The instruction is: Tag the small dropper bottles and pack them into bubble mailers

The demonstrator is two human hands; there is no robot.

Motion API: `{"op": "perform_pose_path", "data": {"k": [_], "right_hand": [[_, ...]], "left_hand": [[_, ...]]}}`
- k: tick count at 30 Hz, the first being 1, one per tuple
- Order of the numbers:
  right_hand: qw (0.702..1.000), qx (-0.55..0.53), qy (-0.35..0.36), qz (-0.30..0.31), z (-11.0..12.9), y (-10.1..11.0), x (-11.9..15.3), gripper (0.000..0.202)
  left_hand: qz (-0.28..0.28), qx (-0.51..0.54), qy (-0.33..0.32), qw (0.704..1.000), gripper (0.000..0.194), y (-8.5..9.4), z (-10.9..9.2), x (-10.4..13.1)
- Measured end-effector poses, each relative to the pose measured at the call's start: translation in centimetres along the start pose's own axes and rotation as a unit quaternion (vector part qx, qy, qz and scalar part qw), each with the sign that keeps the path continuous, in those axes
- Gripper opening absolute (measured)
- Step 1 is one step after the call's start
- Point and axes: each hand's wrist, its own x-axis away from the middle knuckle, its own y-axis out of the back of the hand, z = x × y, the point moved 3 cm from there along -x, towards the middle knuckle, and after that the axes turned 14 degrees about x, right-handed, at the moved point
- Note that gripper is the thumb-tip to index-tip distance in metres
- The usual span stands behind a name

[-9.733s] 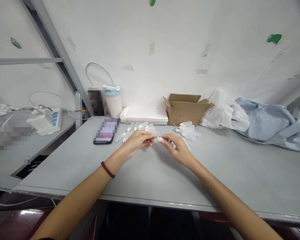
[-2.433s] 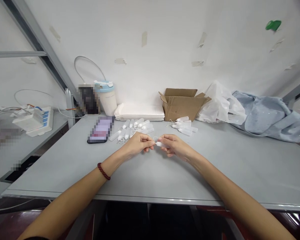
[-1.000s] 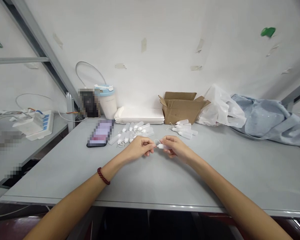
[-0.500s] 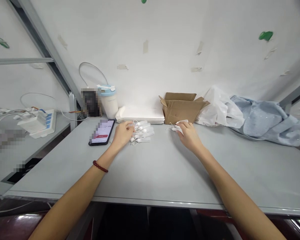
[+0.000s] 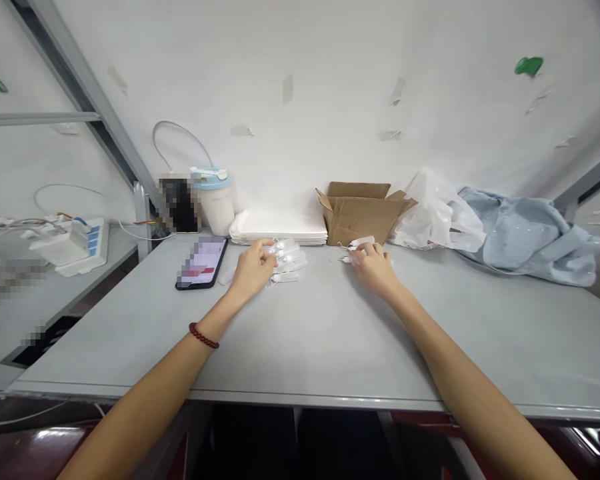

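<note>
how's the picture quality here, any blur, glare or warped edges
Head view: even, soft light with faint shadows; wide-lens bowing curves the table edge and wall beams; the phone screen and spots at left are pixelated; the left hand and right hand look slightly soft.

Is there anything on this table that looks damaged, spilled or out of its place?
Nothing looks spilled or broken. The cardboard box has bent flaps, and a blue cloth lies crumpled beside a plastic bag. The small white bottles lie in loose heaps.

phone screen pixelated | right hand covers small bottles (grip unclear) | both elbows cut off
</note>
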Motion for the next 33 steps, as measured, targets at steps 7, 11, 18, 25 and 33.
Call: {"op": "perform_pose_path", "data": {"k": [7,11,18,25,33], "right_hand": [[1.0,-0.011,0.018,0.006,0.5,0.6,0.0,0.032],[0.998,-0.045,0.027,-0.014,0.9,1.3,0.1,0.033],[0.987,-0.106,0.074,-0.091,2.4,2.4,0.7,0.028],[0.972,-0.147,0.113,-0.147,3.4,2.6,1.1,0.026],[0.939,-0.27,0.152,-0.149,4.6,3.4,1.7,0.021]], "left_hand": [[0.018,-0.004,-0.007,1.0,0.037,-0.5,-0.1,0.4],[0.03,-0.003,-0.004,1.0,0.036,-0.8,-0.2,0.6],[0.07,-0.011,-0.024,0.997,0.03,-1.7,-0.9,1.3],[0.14,0.011,-0.009,0.99,0.032,-2.8,-0.4,1.9],[0.182,0.051,0.009,0.982,0.036,-3.5,-0.2,2.2]]}}
